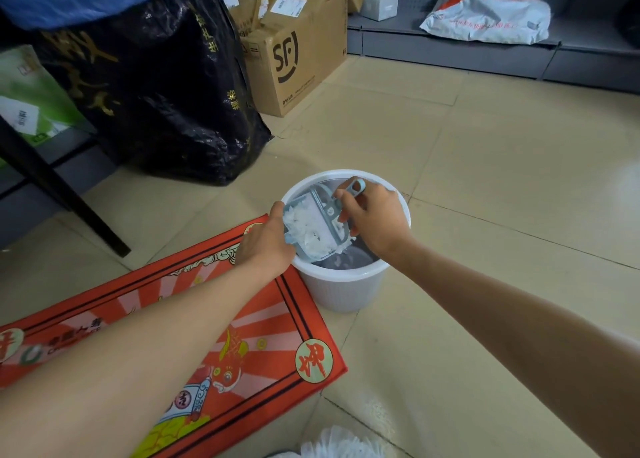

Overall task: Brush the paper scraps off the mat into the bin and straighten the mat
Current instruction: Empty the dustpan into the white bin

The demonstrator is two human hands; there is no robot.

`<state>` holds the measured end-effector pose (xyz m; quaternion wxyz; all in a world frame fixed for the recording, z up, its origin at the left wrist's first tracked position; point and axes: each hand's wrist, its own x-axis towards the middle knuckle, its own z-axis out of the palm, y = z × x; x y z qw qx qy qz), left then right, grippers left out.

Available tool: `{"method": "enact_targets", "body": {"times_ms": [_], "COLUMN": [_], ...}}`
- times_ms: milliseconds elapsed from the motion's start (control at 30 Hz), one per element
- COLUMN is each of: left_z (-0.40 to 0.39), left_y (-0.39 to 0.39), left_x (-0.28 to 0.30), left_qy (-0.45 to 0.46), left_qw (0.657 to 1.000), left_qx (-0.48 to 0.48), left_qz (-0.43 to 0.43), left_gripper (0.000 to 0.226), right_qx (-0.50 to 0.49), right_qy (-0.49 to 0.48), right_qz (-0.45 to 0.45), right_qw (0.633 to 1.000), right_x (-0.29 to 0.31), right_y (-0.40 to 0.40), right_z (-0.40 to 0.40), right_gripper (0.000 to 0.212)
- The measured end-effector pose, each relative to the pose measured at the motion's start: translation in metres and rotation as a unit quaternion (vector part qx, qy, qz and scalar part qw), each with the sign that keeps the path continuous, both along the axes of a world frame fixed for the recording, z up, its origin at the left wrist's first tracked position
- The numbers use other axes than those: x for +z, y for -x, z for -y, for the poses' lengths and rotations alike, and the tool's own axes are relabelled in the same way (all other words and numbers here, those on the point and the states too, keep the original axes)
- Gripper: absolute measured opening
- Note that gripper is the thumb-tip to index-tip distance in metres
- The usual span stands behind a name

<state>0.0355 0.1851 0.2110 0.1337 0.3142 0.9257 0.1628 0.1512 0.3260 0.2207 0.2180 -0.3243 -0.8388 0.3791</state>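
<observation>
A white plastic bin (341, 287) stands on the tiled floor at the far right corner of a red patterned mat (221, 322). Over the bin's mouth a small blue-grey dustpan (327, 211) is held tilted, with white paper scraps (311, 230) heaped in it and a few at its lower edge. My left hand (265, 242) grips the pan's left side. My right hand (372, 216) grips its handle, whose loop shows above my fingers. The mat lies askew on the floor, my left forearm crossing above it.
A large black bag (156, 86) and cardboard boxes (294, 52) stand behind the bin. A black table leg (62, 187) slants down at left. Grey shelving (485, 47) with a white parcel runs along the back right. Something white and bristly (343, 445) shows at the bottom edge.
</observation>
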Motion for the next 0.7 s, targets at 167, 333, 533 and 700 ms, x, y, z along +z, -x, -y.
{"method": "enact_targets", "body": {"times_ms": [167,333,533,700], "left_z": [0.0,0.001,0.002,0.001], "left_y": [-0.001,-0.001,0.0,0.003], "left_x": [0.005,0.012,0.015,0.016], "left_qy": [0.004,0.008,0.008,0.008], "left_qw": [1.0,0.999,0.999,0.998], "left_qx": [-0.016,-0.029,-0.028,-0.044], "left_qz": [-0.021,-0.026,-0.029,-0.033], "left_gripper": [0.066,0.074,0.073,0.07], "right_qx": [-0.022,-0.051,-0.113,-0.114], "right_qy": [-0.005,0.005,-0.002,0.039], "right_qz": [0.012,0.032,-0.021,-0.117], "right_qw": [1.0,0.998,0.993,0.986], "right_x": [-0.009,-0.016,-0.011,0.002], "right_y": [-0.004,-0.008,-0.015,-0.014], "right_z": [-0.006,-0.014,-0.015,-0.005], "right_gripper": [0.024,0.025,0.027,0.034]}}
